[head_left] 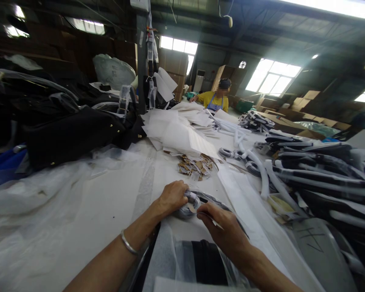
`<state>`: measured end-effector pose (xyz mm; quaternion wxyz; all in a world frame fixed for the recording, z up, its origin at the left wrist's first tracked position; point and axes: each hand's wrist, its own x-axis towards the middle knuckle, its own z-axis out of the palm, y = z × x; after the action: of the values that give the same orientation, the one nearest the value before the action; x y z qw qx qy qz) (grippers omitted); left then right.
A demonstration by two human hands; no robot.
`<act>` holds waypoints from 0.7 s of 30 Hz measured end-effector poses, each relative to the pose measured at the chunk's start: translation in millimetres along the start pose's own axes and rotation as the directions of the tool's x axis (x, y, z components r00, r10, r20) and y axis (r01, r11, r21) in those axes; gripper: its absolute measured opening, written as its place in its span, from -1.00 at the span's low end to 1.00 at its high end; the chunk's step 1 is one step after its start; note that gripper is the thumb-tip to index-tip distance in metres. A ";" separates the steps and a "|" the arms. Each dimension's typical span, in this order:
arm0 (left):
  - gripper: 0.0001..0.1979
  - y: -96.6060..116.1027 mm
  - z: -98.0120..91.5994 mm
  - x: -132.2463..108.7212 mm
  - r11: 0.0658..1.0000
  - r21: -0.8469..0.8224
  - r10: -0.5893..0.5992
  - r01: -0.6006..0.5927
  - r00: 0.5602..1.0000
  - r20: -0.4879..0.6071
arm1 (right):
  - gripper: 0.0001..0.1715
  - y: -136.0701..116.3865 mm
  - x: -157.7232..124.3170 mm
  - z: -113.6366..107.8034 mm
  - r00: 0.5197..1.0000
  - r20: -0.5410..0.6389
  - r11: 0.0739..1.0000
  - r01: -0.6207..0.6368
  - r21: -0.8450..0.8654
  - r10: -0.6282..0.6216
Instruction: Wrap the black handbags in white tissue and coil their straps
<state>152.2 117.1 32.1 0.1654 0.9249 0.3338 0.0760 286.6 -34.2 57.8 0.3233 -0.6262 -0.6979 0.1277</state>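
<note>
Left of the left hand (174, 197), there is room to pass low over the worktop (118, 198) (film (27, 202) fringes that stretch). Ahead, tags (196, 165) and paper (184, 136) block the way; a bag (69, 134) stands ahead-left, a wrapped pile (319, 166) rightward.

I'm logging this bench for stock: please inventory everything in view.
Plastic-wrapped ring: one, grey, centre
Film-wrapped item: one, black, nearest camera
Small card tags: many, brown and white, beyond ring
Flat paper sheets: many, white, beyond tags
Studded bag: at least one, black, left
Crumpled film: uncounted, clear, left
Long wrapped straps: many, black and white, right
Table: one, white, underneath
Upright post: one, grey, upper centre-left
Cardboard boxes: many, brown, background
Windows: several, white, background
Co-worker: one, yellow-clad, far end
Bangle: one, silver, left wrist
Left grip: one, bare, on ring
Right grip: one, bare, at ring
</note>
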 end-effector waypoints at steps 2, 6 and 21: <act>-0.82 3.4 -4.7 -0.9 1.000 0.009 -0.002 0.002 1.000 -0.029 | -0.86 -0.3 1.1 -1.2 1.000 -0.005 1.000 0.010 0.016 -0.010; -0.83 15.0 -14.7 -5.6 1.000 0.018 0.003 -0.001 0.996 -0.084 | -0.85 -1.1 6.1 -3.6 0.997 -0.070 0.999 0.042 -0.007 -0.042; -0.70 28.9 -26.7 -15.1 0.992 -0.124 0.011 -0.029 0.989 -0.145 | -0.77 -1.0 36.6 -2.1 0.926 -0.161 0.827 0.216 -0.519 -0.342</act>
<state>151.0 93.4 66.9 0.1980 0.9081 0.3300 0.1652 286.8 0.2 70.6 0.2529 -0.5889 -0.7457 -0.1821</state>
